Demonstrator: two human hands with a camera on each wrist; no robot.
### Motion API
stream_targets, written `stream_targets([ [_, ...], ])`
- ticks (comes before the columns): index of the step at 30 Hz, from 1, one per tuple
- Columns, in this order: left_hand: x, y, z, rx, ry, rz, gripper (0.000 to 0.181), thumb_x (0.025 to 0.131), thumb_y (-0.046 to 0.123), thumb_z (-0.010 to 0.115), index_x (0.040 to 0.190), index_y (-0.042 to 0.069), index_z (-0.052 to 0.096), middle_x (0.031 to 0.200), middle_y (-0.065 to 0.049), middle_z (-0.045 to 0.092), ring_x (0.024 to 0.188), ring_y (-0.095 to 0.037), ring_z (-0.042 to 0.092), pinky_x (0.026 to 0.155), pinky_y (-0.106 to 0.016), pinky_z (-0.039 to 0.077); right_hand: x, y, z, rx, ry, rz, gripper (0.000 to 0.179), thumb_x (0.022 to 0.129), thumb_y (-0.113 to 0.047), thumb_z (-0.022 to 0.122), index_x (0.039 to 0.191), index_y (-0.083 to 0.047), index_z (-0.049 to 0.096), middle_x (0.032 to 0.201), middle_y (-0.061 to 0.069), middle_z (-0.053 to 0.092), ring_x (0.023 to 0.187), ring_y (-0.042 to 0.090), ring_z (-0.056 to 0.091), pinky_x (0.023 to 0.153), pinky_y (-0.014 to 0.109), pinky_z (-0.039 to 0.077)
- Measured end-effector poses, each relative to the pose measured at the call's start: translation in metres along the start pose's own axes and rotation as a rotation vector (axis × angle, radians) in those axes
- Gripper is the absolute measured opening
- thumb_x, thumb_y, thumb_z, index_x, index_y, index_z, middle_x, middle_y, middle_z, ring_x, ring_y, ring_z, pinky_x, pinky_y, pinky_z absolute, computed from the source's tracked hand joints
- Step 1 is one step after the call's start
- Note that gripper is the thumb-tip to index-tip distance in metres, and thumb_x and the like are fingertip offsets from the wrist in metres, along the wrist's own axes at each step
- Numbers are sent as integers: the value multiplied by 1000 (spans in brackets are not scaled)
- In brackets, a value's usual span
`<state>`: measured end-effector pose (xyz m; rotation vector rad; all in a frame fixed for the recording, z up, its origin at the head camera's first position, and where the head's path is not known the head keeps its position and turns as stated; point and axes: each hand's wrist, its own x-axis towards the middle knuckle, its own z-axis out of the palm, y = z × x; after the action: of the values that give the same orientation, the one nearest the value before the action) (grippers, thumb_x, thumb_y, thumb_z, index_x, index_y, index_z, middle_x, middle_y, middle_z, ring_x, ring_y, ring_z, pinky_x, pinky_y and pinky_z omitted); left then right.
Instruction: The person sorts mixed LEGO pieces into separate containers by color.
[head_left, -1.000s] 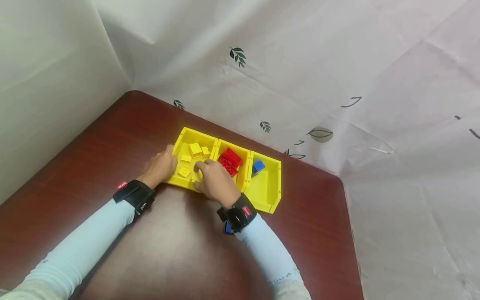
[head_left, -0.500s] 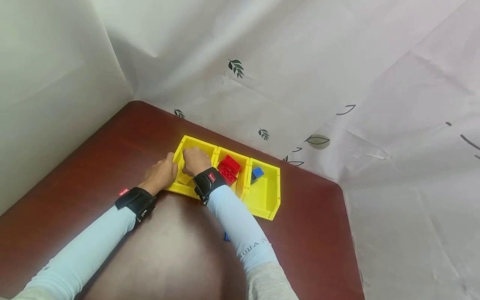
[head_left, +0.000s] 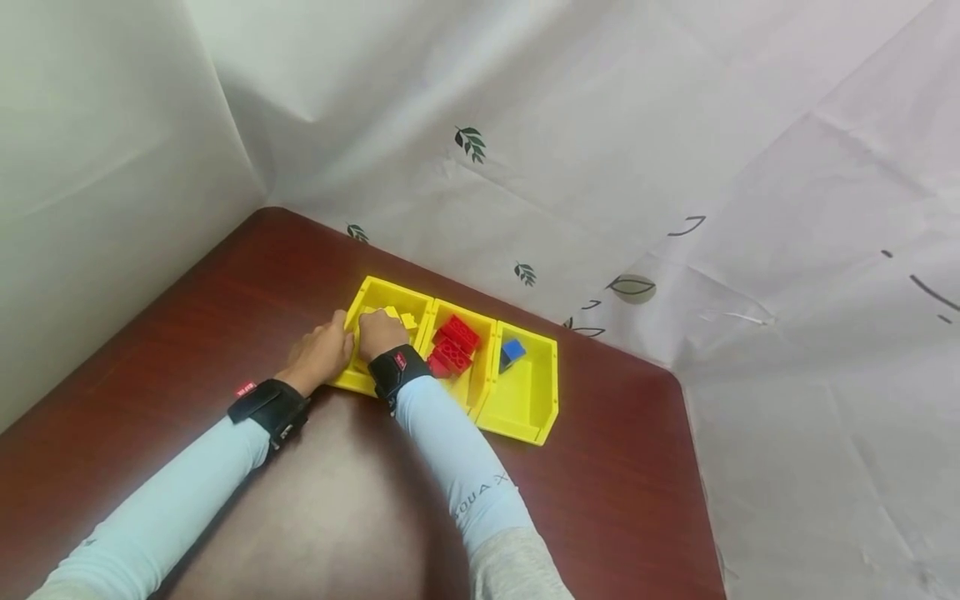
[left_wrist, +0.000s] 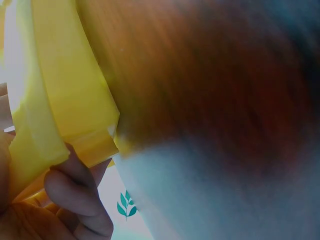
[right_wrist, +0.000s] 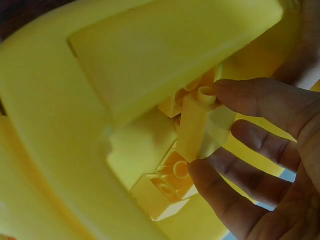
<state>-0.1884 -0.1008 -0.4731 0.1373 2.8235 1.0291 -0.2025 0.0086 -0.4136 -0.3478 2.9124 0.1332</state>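
Note:
Three yellow bins stand joined in a row on the table. My left hand (head_left: pixel 318 354) holds the outer side of the left bin (head_left: pixel 397 290), its fingers curled over the wall in the left wrist view. Inside that bin is my right hand (head_left: pixel 381 335). The right wrist view shows it pinching a yellow toy brick (right_wrist: pixel 192 127) between thumb and finger. More yellow bricks (right_wrist: pixel 155 197) lie loose beneath and beside it. From the head, my right hand covers part of the bin's contents.
Several red bricks (head_left: pixel 453 354) lie in the middle bin (head_left: pixel 492 354). A blue brick (head_left: pixel 513 350) sits at the back of the right bin (head_left: pixel 525 404). The dark red-brown table (head_left: pixel 615 467) meets a pale patterned curtain (head_left: pixel 600 167) behind.
My right hand has moved left and deeper into the left bin, where it now pinches a brick. The blue piece on the table is now hidden by my right arm. The left hand keeps its place.

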Motion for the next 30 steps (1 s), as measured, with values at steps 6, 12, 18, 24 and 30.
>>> stream_targets([
  [6,0,0,2,12,17,8,30,101,20,46,123,2,37,81,-15,53,63,-29,54,56,-36,41,2,1,4,7,11,-22,19,94,-23,65,111,-17,71,92,1,71,75,17,64,71,28,56],
  [12,-1,2,1,13,14,11,29,101,20,44,122,1,37,82,-15,54,65,-29,55,57,-37,42,4,3,7,-30,23,-41,19,97,-23,60,112,-17,71,95,1,72,78,17,66,74,28,57],
  [18,0,3,0,6,22,13,27,101,19,44,121,2,38,82,-15,53,65,-29,54,57,-36,42,4,4,8,-17,32,-42,20,97,-24,61,113,-17,69,95,2,71,77,17,65,77,27,56],
  [24,1,3,1,5,6,3,28,102,20,43,122,2,37,82,-15,53,65,-28,54,57,-36,42,2,6,7,-2,18,-52,21,95,-25,64,114,-16,68,95,2,69,78,17,64,78,27,56],
  [30,1,2,1,8,10,13,28,102,20,43,122,1,37,81,-15,53,64,-29,54,56,-36,41,-3,6,0,-19,13,-63,23,93,-26,66,115,-17,67,101,3,68,85,18,64,80,29,56],
])
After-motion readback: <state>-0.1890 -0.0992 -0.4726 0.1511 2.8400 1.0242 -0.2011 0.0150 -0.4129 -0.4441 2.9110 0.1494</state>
